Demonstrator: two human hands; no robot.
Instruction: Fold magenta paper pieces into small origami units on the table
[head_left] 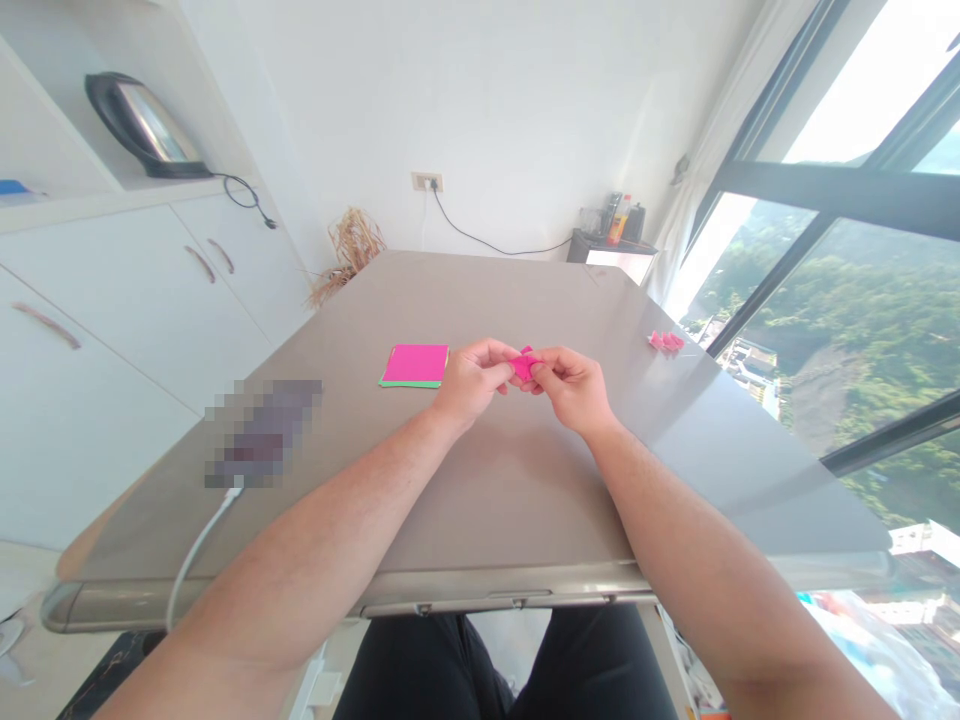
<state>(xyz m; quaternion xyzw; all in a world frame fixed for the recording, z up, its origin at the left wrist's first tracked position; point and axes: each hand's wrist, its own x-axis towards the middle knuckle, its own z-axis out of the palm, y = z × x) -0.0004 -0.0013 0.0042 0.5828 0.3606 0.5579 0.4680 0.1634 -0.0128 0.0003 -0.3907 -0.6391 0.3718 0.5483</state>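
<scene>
Between my two hands, above the middle of the table, is a small folded piece of bright pink paper [526, 367]. My left hand [480, 375] pinches its left side between thumb and fingers. On the right side, my right hand [571, 385] grips it the same way, thumb on top. The finger ends hide parts of the folds. Just left of my left hand lies a stack of coloured paper sheets [416, 364], pink on top with green showing along the lower edge. Several small pink folded paper pieces [666, 342] sit near the table's right edge.
The grey table [525, 500] spans the view. A blurred-out dark object with a white cable [199, 545] lies at its left. Beyond the far edge stand a small cabinet with bottles [619, 220] and dried stalks [349, 250]. A window [825, 260] borders the right side.
</scene>
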